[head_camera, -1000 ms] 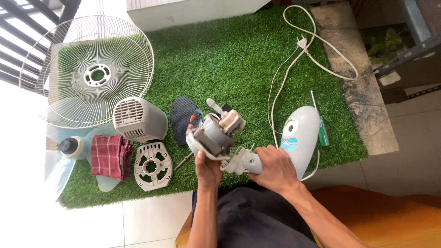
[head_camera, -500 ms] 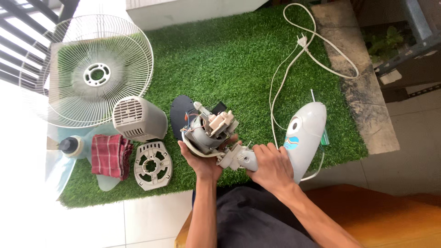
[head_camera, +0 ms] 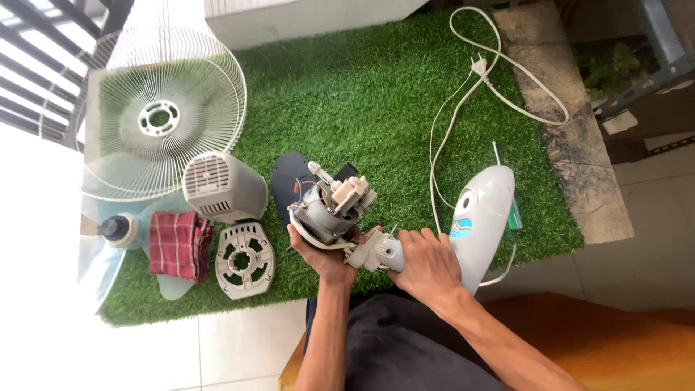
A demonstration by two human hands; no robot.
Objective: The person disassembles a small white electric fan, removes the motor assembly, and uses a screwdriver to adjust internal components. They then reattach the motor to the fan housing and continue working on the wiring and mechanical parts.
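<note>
My left hand (head_camera: 323, 254) cups the underside of a grey fan motor (head_camera: 331, 208) with exposed wires and a metal shaft pointing up and away. My right hand (head_camera: 427, 262) grips the white neck (head_camera: 384, 251) that joins the motor to the white fan base (head_camera: 479, 216). The base lies tilted on the green turf mat (head_camera: 376, 94), to the right of my hands. A dark oval cover (head_camera: 288, 181) lies on the turf just behind the motor.
On the left lie a white wire fan guard (head_camera: 163, 116), a grey motor housing (head_camera: 221, 188), a round slotted plate (head_camera: 245, 261), a red checked cloth (head_camera: 177, 245) and a pale fan blade with a dark cap (head_camera: 116, 229). A white power cord with plug (head_camera: 478, 66) loops at upper right.
Both hands have shifted slightly, and the motor has turned so its shaft and wiring point more upward and left. The fan base has tilted with it.
</note>
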